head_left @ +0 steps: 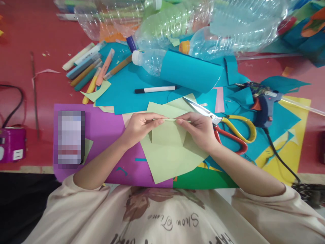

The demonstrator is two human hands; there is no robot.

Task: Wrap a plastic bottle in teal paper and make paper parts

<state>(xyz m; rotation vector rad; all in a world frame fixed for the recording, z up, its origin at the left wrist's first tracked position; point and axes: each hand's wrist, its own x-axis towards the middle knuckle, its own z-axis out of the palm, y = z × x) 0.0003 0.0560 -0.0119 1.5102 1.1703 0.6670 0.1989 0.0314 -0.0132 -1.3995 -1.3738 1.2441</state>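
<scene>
Between my two hands is a small piece of pale green paper (168, 133), with a narrow folded edge along its top. My left hand (139, 126) pinches the left end of that edge, thumb against fingers. At the right end, my right hand (198, 126) grips it the same way. A larger pale green sheet (166, 164) lies beneath. Just beyond my right hand are scissors (215, 118) with one yellow and one red handle, their blades apart. A white marker (155, 89) with a black cap lies past my fingers on blue paper (122, 96).
A bottle wrapped in blue paper (190, 69) lies behind, with more clear bottles (175, 25) at the back. Several markers (86, 67) are at left, near a phone (71, 137) on purple paper (101, 117). A glue gun (265, 108) with a black cord lies at right.
</scene>
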